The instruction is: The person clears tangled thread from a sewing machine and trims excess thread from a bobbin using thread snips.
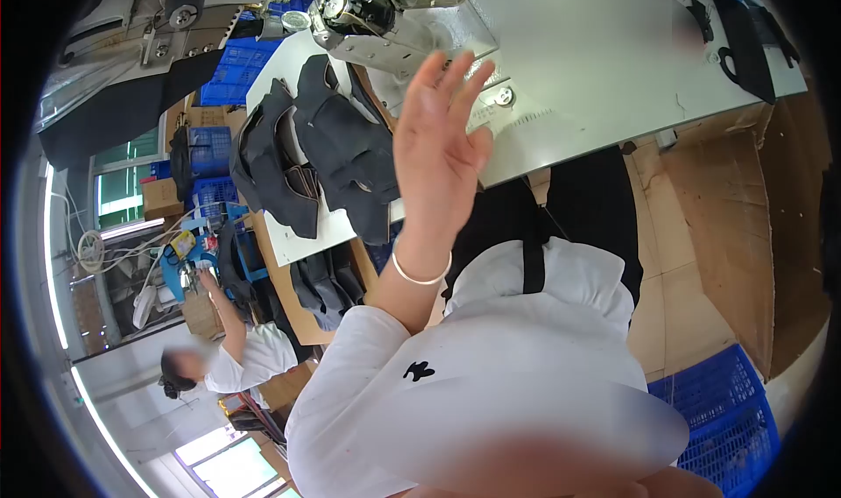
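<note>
My left hand (pixel 442 143) is raised above the near edge of the white worktable (pixel 596 104), a pale bangle on its wrist. Its fingers are apart and nothing shows between them. Just beyond the fingertips stands a metal sewing machine (pixel 368 38), with a small round metal part (pixel 501 96) on the tabletop beside it. Left of the hand lie dark grey cut fabric pieces (pixel 337 134), and another dark stack (pixel 276 161) rests farther left. My right hand is out of sight.
Black-handled scissors (pixel 728 63) lie at the table's right, by dark cloth (pixel 743 47). A cardboard box (pixel 745 226) and blue crates (pixel 723 419) stand at right. Another person (pixel 250 358) works at left. More dark pieces (pixel 328 288) hang below the table edge.
</note>
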The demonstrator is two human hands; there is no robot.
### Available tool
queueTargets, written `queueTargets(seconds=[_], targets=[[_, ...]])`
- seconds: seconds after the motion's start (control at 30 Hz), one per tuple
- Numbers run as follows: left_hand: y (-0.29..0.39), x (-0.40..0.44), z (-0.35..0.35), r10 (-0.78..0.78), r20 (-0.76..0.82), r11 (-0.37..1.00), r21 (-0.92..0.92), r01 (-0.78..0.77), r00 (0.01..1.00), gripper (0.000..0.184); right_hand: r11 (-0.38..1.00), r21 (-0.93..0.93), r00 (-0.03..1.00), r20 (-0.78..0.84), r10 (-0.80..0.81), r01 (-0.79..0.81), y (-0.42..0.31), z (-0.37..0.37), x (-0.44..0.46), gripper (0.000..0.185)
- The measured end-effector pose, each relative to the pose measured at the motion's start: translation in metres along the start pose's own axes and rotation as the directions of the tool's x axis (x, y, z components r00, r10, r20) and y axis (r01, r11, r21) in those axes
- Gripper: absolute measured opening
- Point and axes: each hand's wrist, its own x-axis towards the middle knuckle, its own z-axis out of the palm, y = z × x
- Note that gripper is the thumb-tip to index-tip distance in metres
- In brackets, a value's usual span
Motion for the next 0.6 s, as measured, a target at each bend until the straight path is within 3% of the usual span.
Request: queueTargets(seconds=[0.07,0.13,0.2,0.23,0.27,0.33,0.37,0.4,0.43,0.47,0.5,0.53,0.6], targets=[[0.012,0.004,0.009,-0.025,-0.003,0.982,-0.186,0.025,1.0,0.037,0.945,0.233,0.963,0.195,0.184,-0.228,0.023,0.0,-0.031,0.035],[0.003,-0.004,-0.007,0.101,-0.022,0.993,0.066,-0.1,0.995,0.032,0.838,0.435,0.935,0.268,0.23,-0.331,0.023,-0.01,-0.036,0.031],[-0.009,-0.021,-0.002,0.204,0.062,0.902,0.376,-0.212,0.977,0.022,0.681,0.657,0.945,0.267,0.19,-0.322,0.001,-0.034,-0.013,0.028],[-0.015,-0.03,0.0,0.254,0.103,0.816,0.51,-0.271,0.962,0.018,0.578,0.765,0.958,0.244,0.148,-0.284,-0.023,-0.055,0.007,0.026],[-0.024,-0.04,0.001,0.188,0.238,0.786,0.546,-0.291,0.953,0.015,0.455,0.862,0.975,0.2,0.097,-0.222,-0.058,-0.09,0.027,0.024],[-0.048,-0.05,0.011,0.278,0.612,0.518,0.554,-0.652,0.741,0.016,0.192,0.98,0.998,0.052,-0.025,-0.046,-0.153,-0.183,0.058,0.021],[-0.062,-0.06,0.008,0.159,0.72,0.432,0.565,-0.703,0.676,0.021,0.093,0.994,0.995,-0.042,-0.09,0.05,-0.204,-0.237,0.057,0.02],[-0.075,-0.071,0.006,0.034,0.807,0.352,0.543,-0.762,0.59,0.026,0.029,0.988,0.975,-0.144,-0.171,0.151,-0.254,-0.292,0.048,0.019],[-0.086,-0.078,0.007,-0.006,0.845,0.364,0.499,-0.786,0.534,0.022,-0.068,0.964,0.942,-0.266,-0.205,0.258,-0.307,-0.344,0.028,0.023],[-0.095,-0.085,0.009,-0.044,0.88,0.378,0.453,-0.807,0.474,0.018,0.02,0.947,0.914,-0.304,-0.268,0.321,-0.351,-0.408,-0.011,0.024],[-0.101,-0.092,0.011,-0.079,0.909,0.392,0.406,-0.825,0.41,0.015,0.01,0.903,0.827,-0.388,-0.406,0.429,-0.384,-0.455,-0.041,0.022],[-0.107,-0.1,0.013,-0.142,0.932,0.388,0.363,-0.847,0.334,0.012,-0.098,0.887,0.728,-0.429,-0.534,0.451,-0.415,-0.49,-0.061,0.024],[-0.116,-0.113,0.018,-0.267,0.948,0.386,0.273,-0.881,0.176,0.009,-0.086,0.781,0.489,-0.468,-0.737,0.618,-0.466,-0.546,-0.095,0.032]])
